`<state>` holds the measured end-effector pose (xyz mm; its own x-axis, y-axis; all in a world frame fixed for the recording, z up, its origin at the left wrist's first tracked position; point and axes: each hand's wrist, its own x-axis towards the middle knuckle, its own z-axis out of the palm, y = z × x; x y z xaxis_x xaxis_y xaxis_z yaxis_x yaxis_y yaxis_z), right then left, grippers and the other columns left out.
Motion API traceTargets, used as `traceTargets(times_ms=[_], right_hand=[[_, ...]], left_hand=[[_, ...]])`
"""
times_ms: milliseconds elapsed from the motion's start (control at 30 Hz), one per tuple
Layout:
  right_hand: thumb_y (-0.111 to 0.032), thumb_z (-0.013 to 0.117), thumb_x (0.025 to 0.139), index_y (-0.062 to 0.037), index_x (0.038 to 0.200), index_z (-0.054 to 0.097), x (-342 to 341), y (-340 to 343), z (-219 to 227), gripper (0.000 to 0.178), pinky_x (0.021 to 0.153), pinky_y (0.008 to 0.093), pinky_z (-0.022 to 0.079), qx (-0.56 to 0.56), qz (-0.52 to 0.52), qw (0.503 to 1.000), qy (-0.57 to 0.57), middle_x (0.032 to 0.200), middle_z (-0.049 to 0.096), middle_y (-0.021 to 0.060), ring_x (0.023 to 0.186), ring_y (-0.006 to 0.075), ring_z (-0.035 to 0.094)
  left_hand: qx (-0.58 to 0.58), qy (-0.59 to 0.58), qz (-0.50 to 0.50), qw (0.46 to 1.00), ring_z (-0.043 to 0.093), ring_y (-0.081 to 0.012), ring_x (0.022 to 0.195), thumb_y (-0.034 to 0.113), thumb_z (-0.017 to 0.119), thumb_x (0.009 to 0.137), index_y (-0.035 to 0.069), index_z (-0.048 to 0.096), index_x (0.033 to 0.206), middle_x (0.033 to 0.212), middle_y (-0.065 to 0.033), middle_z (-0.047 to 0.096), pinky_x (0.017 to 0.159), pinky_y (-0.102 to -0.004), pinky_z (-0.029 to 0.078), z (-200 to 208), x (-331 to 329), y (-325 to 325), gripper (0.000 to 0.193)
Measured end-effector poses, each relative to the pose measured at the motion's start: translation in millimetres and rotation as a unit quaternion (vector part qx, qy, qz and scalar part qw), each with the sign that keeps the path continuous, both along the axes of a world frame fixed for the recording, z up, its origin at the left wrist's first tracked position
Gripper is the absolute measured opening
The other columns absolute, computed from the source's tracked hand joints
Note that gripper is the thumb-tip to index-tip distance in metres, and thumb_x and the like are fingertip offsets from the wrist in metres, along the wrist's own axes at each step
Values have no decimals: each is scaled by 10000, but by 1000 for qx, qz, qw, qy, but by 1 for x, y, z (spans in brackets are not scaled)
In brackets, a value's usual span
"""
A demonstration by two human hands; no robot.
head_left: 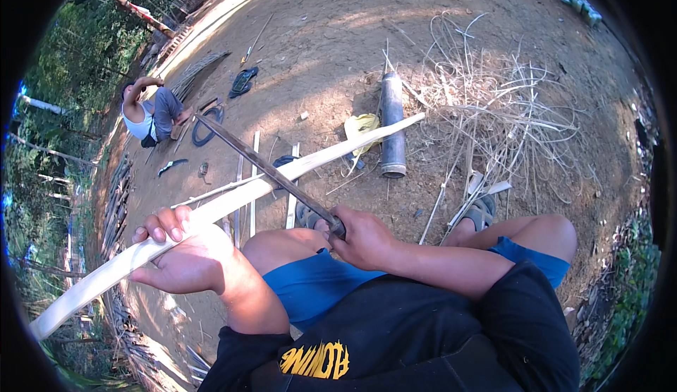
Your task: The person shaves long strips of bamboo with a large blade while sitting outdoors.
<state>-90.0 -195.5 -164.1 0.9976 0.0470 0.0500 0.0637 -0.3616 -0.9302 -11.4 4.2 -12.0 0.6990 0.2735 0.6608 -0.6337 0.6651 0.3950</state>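
Observation:
A long, pale strip of split wood, apparently bamboo [338, 150], slants across the view from lower left to upper right. My left hand [187, 258] holds it near its lower part, palm turned up and fingers curled over the edge. In my right hand [367, 240] is the handle of a long knife [264, 168], gripped in a fist. Its dark, narrow blade points up and left, crossing over the strip; whether the edge touches the wood I cannot tell.
Beyond my knees lies a dark tube [393, 127] beside a yellow bag [363, 125]. A heap of thin shavings [504, 106] spreads to its right. Several pale strips [254, 180] lie on the dirt ahead. Another person [141, 120] sits at the far left, near a dark sandal [243, 81].

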Motion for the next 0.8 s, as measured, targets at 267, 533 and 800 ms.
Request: traceTargets(times_ms=[267,533,800], right_hand=[[-226,650,825,-73,1066,561,2,-10,-10,299,743,522,493,-40,4,999,-2,895,657,225,860,438,633],[-144,631,807,-51,1024,564,0,-39,-76,246,731,521,496,-43,-95,993,63,825,635,244,839,442,633],[-144,612,813,-33,1048,571,7,-48,-51,263,744,519,496,-45,-56,996,57,842,645,241,850,447,631]], left_hand=[[37,-35,-40,998,422,-163,606,674,345,953,40,551,930,757,-59,448,612,-327,385,-3,-8,3,667],[34,-11,-28,999,415,-168,579,661,427,917,52,518,829,726,-53,438,570,-323,366,-4,-9,9,622],[36,-5,11,999,285,-118,582,717,341,934,89,435,821,720,-9,337,542,-275,249,-3,-28,-10,645]])
